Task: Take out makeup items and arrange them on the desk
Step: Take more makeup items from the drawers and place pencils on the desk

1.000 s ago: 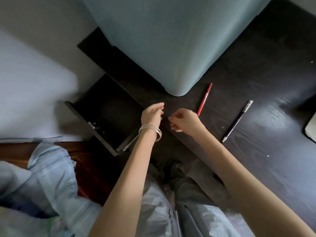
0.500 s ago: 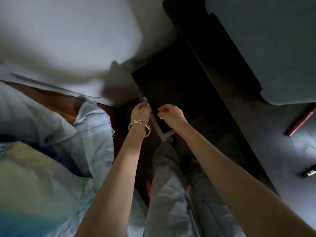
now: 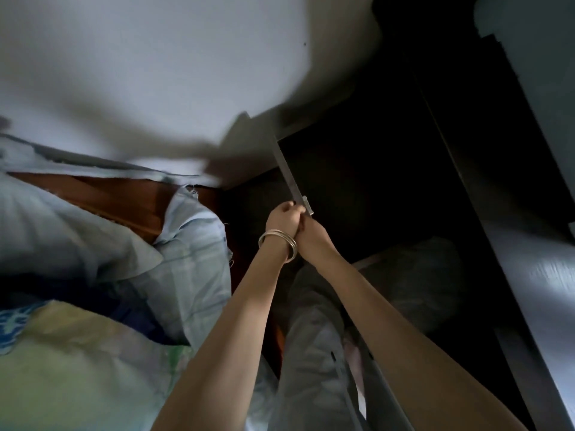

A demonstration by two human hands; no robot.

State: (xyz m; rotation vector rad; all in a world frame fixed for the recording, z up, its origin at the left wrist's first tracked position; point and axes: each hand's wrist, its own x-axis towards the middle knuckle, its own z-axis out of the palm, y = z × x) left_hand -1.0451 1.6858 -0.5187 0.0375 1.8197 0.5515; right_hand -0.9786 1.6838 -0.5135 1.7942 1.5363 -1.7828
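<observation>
A dark drawer point(image 3: 367, 194) stands pulled out from the desk, and its inside is too dark to show any makeup items. Its front panel point(image 3: 284, 168) runs up and left, with a small metal handle point(image 3: 307, 204) on it. My left hand point(image 3: 281, 219), with silver bangles on the wrist, is closed on the front panel just below the handle. Pressed against it, my right hand point(image 3: 312, 236) has its fingers curled at the same spot, partly hidden by the left hand.
The dark desk top point(image 3: 541, 275) runs along the right edge with a pale blue-grey object point(image 3: 547, 57) on it. Light blue bedding point(image 3: 93, 244) and a brown wooden bed edge point(image 3: 124, 197) fill the left. My legs in grey trousers point(image 3: 311, 353) are under the desk.
My view has swung left and down from the desk top to the drawer. Both hands moved from the desk edge onto the drawer front and have come together at the handle.
</observation>
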